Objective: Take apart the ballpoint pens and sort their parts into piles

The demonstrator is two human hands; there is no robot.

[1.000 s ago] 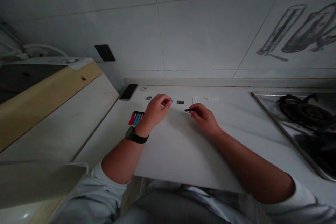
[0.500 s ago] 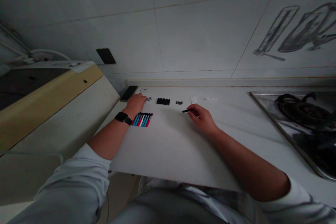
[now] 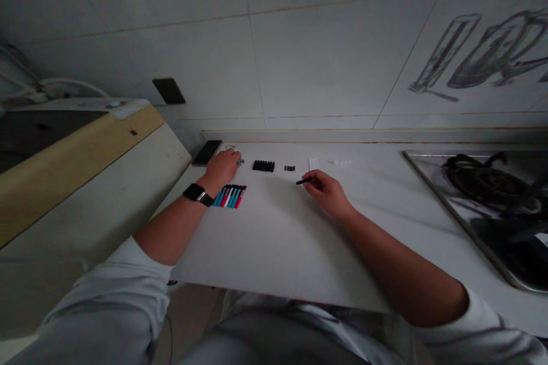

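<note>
1. Pinching at the fingertips, the right hand holds a slim black piece that juts out leftward, over the middle of the white counter; whether it touches the surface is hard to tell.
2. Fingers bent and pointing down, the left hand is at a cluster of small metal parts; I cannot tell whether its fingertips have closed on one of them.
3. Just beyond the right hand lie thin white sticks, side by side, and to the right of these a row of small whitish pieces, too faint to make out well.
4. Between the two hands, farther back on the counter, are a neat row of black cylinders and, to its right, a smaller group of dark pieces.
5. Nearer the body, beside the left wrist, coloured barrels in red, blue and white lie in a row, black ends toward the wall; the forearm side hides part of the row.
6. On the left wrist sits a black watch; past that hand a dark phone lies flat near the wall.
7. Off to the far right is a gas stove with a metal rim, and behind everything rises a tiled wall.
</note>
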